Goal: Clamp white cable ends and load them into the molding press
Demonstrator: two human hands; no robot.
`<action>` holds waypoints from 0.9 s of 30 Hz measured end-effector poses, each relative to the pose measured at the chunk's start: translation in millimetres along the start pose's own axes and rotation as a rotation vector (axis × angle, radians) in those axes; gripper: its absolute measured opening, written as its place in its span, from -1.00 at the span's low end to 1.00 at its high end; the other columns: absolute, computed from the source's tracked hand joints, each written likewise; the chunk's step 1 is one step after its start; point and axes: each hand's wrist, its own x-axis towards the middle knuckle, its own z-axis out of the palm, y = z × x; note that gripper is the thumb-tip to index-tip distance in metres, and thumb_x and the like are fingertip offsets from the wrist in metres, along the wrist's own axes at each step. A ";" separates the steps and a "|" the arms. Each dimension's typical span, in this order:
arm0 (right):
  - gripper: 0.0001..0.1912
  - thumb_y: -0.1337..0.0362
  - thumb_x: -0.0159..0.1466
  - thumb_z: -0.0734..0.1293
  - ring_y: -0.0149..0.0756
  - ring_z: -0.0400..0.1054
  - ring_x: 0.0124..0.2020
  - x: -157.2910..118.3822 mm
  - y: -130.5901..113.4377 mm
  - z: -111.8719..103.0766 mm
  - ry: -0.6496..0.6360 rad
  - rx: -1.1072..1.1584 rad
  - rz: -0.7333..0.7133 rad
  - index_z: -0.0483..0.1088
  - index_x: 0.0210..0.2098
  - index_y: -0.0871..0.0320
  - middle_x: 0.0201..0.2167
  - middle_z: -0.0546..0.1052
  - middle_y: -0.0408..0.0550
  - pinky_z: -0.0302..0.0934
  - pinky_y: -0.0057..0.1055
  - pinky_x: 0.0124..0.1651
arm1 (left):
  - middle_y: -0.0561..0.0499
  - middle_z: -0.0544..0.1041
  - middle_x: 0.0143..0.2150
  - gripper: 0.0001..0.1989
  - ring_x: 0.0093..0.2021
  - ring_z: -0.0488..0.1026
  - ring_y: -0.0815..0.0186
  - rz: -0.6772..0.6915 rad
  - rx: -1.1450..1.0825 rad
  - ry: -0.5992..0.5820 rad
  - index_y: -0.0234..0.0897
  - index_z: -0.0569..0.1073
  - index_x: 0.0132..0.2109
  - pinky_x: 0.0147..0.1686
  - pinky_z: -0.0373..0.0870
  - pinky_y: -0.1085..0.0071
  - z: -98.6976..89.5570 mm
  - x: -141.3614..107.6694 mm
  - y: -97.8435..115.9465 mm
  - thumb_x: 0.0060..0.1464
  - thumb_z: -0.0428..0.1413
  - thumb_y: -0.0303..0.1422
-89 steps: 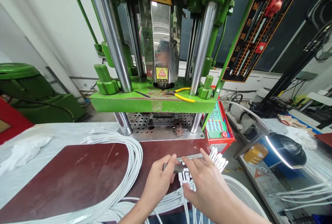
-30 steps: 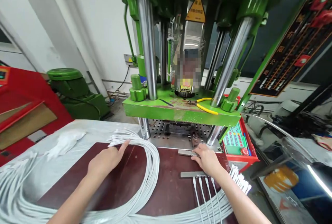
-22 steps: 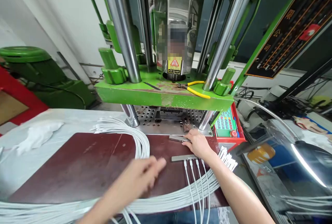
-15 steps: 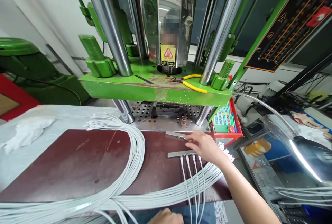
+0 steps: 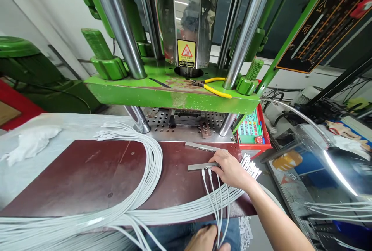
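My right hand [image 5: 232,170] is closed on the right end of a thin metal bar [image 5: 197,167], thumb on the near side and fingers over the top. Several white cables [image 5: 214,198] run from connectors along the bar's near edge down towards me. At the bottom of the view my left hand [image 5: 203,238] is closed around these cables, partly cut off by the frame. Just beyond, a second metal bar [image 5: 199,147] lies on the brown board [image 5: 177,183], its right end hidden behind my right hand. A thick bundle of white cables [image 5: 174,214] passes beneath the attached ones.
A green press [image 5: 171,97] with steel columns stands ahead; yellow-handled pliers [image 5: 216,90] and a dark strip lie on its plate. A red control box [image 5: 263,127] is at right, beside a lamp [image 5: 345,169]. White cloth [image 5: 31,144] lies at left.
My right hand has come from the far bar to the near bar and gripped its right end. My left hand has moved right and closed around the cables.
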 end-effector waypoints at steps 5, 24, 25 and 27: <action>-0.88 0.39 0.34 0.23 -0.22 0.33 -0.14 -3.7 1.7 -8.4 -0.033 0.114 0.032 0.32 -0.13 0.17 -0.17 0.44 -0.04 0.22 -0.31 -0.08 | -0.02 0.46 -0.48 -0.34 -0.53 0.26 0.39 -0.007 -0.590 -0.079 -0.44 0.49 -0.13 -0.41 0.22 0.43 2.6 11.4 4.1 0.04 -0.06 0.13; -0.80 0.35 0.36 0.19 -0.17 0.34 -0.02 90.5 -27.6 -34.1 0.067 -0.224 0.051 0.35 -0.05 0.19 -0.09 0.47 0.05 0.18 -0.32 0.04 | -0.11 0.58 -0.44 -0.47 -0.47 0.52 0.23 0.062 -0.901 0.117 -0.36 0.44 -0.31 -0.48 0.26 0.43 -105.4 2.8 26.7 -0.17 0.17 0.08; -0.77 0.33 0.37 0.18 -0.16 0.35 -0.01 105.0 -27.3 -34.7 0.056 -0.254 0.069 0.35 -0.03 0.19 -0.08 0.48 0.07 0.18 -0.31 0.05 | -0.12 0.58 -0.44 -0.48 -0.45 0.55 0.20 0.064 -0.932 0.135 -0.35 0.44 -0.31 -0.46 0.30 0.41 -117.6 6.8 27.4 -0.20 0.19 0.06; -0.72 0.30 0.39 0.14 -0.11 0.36 0.00 134.4 -24.9 -33.9 0.037 -0.293 0.111 0.34 0.03 0.19 -0.05 0.49 0.12 0.17 -0.27 0.06 | -0.12 0.59 -0.44 -0.47 -0.43 0.57 0.17 0.081 -0.935 0.135 -0.36 0.44 -0.32 -0.42 0.37 0.36 -144.4 17.2 26.6 -0.27 0.24 0.04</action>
